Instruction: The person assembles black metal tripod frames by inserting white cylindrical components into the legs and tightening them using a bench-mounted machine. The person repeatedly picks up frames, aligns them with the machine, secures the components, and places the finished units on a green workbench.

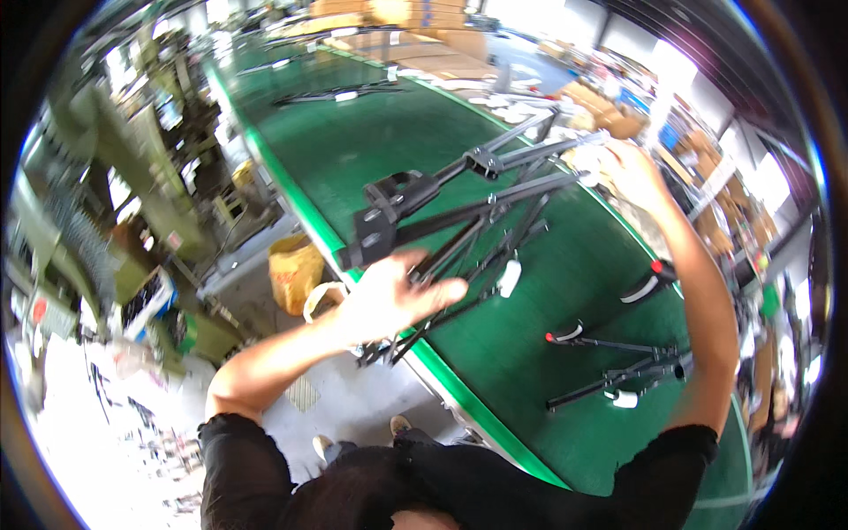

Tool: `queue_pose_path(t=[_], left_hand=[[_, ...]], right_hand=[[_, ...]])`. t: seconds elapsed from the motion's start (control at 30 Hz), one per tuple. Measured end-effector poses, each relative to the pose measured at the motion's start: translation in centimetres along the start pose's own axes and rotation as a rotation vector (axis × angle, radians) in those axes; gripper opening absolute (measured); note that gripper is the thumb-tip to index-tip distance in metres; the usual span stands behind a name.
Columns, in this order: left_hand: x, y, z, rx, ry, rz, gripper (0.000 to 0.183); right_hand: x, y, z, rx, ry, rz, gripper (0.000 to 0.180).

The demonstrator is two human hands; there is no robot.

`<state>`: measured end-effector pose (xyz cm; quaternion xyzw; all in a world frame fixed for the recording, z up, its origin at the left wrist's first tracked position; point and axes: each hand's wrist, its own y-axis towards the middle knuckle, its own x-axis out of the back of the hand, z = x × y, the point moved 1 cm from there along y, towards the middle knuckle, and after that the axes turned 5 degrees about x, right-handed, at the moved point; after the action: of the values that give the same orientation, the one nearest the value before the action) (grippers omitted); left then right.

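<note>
A black folding frame of metal tubes (464, 222) is tilted over the green conveyor belt (371, 146), with black brackets and joints along it. My left hand (391, 298) is around tubes at its near-left end, thumb apart; blur softens the fingers. At the far-right end, my right hand (623, 169) grips the tube ends, its fingertips partly lost in glare and pale material. A white tag or sleeve (510, 278) hangs below the frame's middle. Whether the lower tubes touch the belt I cannot tell.
Another black frame (616, 377) lies on the belt at right, beside a black part with a red tip (649, 281). More folded frames (338, 95) rest farther up. Left of the belt stand a yellow sack (295, 271) and green machines (132, 179). Cardboard (424, 56) lies beyond.
</note>
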<state>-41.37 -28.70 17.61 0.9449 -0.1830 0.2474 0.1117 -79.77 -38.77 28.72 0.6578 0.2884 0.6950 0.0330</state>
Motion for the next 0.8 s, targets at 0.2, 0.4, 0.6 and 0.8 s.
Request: queue_pose_path(t=[0.2,0.4,0.6,0.8], left_hand=[[10.1,-23.8,2.3,0.045,-0.068,-0.952,0.035],[18.8,-47.1,13.5,0.193,-0.015,-1.369,0.056],[19.3,-56.0,28.1,0.169,-0.21,-1.509,0.054],[18.9,-57.9,28.7,0.68,-0.02,-1.491,0.038]], right_hand=[[-8.7,12.4,11.3,0.288,0.233,0.488,0.072],[-7.5,8.9,37.8,0.614,0.674,1.994,0.069],[-10.7,6.0,54.3,0.557,0.73,1.935,0.039],[-14.8,5.1,64.8,0.566,0.81,1.777,0.032]])
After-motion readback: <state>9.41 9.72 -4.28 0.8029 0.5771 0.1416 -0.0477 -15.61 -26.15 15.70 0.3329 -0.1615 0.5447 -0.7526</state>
